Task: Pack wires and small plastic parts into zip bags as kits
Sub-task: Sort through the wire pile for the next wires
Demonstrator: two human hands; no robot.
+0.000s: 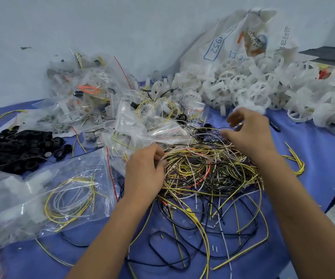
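Both hands are in the wire pile (208,172) mid-table, a tangle of yellow, white, black and orange strands. The left hand (144,170) pinches strands at the pile's left edge; the right hand (249,133) hovers curled over its far side, grip unclear. A filled zip bag (41,200) lies toward the left edge; white plastic wheels (243,85) crowd the far edge. Bare blue table (313,150) shows right of the pile.

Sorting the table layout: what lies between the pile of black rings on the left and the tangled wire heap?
In the head view, between the black rings and the wire heap lie clear zip bags and the left hand.
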